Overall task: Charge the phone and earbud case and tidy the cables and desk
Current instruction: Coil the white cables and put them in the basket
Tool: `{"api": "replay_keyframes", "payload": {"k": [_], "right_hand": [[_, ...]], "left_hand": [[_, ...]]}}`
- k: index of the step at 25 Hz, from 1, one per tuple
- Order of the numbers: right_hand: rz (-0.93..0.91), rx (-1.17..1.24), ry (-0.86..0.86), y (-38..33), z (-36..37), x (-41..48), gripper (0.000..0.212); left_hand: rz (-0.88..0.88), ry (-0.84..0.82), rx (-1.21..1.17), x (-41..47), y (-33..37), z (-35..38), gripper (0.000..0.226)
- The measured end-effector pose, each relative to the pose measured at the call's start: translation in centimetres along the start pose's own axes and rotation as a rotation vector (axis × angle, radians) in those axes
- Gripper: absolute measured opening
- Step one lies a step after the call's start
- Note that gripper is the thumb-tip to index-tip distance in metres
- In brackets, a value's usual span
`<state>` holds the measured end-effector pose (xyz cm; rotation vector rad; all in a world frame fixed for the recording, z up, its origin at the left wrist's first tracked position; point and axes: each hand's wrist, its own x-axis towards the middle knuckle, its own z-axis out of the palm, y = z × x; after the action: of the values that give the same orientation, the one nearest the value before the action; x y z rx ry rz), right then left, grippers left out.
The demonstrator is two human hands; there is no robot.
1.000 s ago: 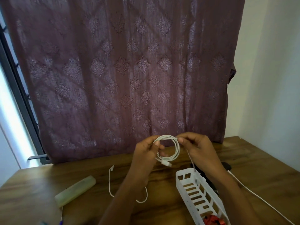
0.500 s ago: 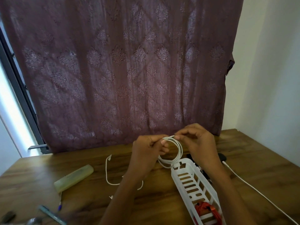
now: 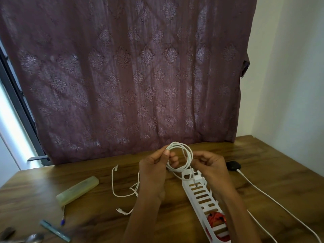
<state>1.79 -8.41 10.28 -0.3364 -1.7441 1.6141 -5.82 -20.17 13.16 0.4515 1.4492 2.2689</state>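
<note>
A white cable wound into a coil (image 3: 182, 157) is held above the wooden desk (image 3: 105, 223). My left hand (image 3: 154, 170) pinches the coil's left side at the top. My right hand (image 3: 209, 165) grips its right side, with a loose tail hanging down. Below them lies a white slotted tray (image 3: 198, 192) with a red cable (image 3: 216, 220) inside. A second white cable (image 3: 122, 190) lies loose on the desk to the left. A black earbud case (image 3: 233, 166) sits to the right with a white charging cable (image 3: 273, 206) plugged into it.
A pale green case (image 3: 78, 190) lies at the left. Pens (image 3: 54, 229) and a spoon (image 3: 33, 238) sit at the front left corner. A purple patterned curtain (image 3: 131, 76) hangs behind the desk. A white wall stands to the right.
The view has tilted down, showing more of the desk. Both hands have kept hold of the coil, and my right hand has shifted to its right side. The coil looks larger and rounder.
</note>
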Motion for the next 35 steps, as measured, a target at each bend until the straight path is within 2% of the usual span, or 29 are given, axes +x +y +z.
{"api": "replay_keyframes", "payload": {"k": [3, 6, 8, 9, 11, 18, 24, 26, 28, 31, 35], "right_hand": [[0.143, 0.22, -0.021, 0.7, 0.6, -0.7, 0.022], [0.153, 0.402, -0.101, 1.0, 1.2, -1.3, 0.036], [0.114, 0.363, -0.132, 1.2, 2.0, -1.8, 0.039], [0.109, 0.326, -0.116, 1.3, 2.4, -2.0, 0.034], [0.115, 0.319, -0.038, 1.1, 3.2, -2.3, 0.021], [0.09, 0.216, 0.267, 0.4, 4.5, -2.1, 0.01], [0.081, 0.04, 0.177, -0.9, 4.6, -1.5, 0.027], [0.042, -0.029, 0.102, -1.3, 4.6, -1.5, 0.02], [0.041, -0.022, 0.074, -1.4, 4.4, -1.5, 0.011], [0.055, -0.001, 0.048, -1.6, 4.3, -1.4, 0.017], [0.104, 0.108, 0.036, -1.7, 4.1, -1.6, 0.015]], "left_hand": [[0.017, 0.097, -0.038, 0.1, -0.2, 0.0, 0.015], [0.02, 0.171, -0.077, 0.3, -0.6, 0.0, 0.015], [0.025, 0.182, -0.094, 0.3, -0.8, 0.0, 0.014], [0.031, 0.18, -0.105, 0.2, -0.9, 0.1, 0.014], [0.043, 0.195, -0.126, 0.2, -1.0, 0.2, 0.014], [0.08, 0.217, -0.102, 0.1, -0.9, -0.3, 0.015], [0.163, 0.252, -0.006, 0.1, -1.9, -0.3, 0.017], [0.166, 0.232, 0.004, -0.1, -1.9, -0.2, 0.016], [0.152, 0.199, 0.02, -0.4, -1.8, -0.1, 0.015], [0.098, 0.191, 0.089, -0.1, -1.7, -0.3, 0.014], [0.059, 0.124, 0.258, 0.3, -1.8, -0.4, 0.017]]}}
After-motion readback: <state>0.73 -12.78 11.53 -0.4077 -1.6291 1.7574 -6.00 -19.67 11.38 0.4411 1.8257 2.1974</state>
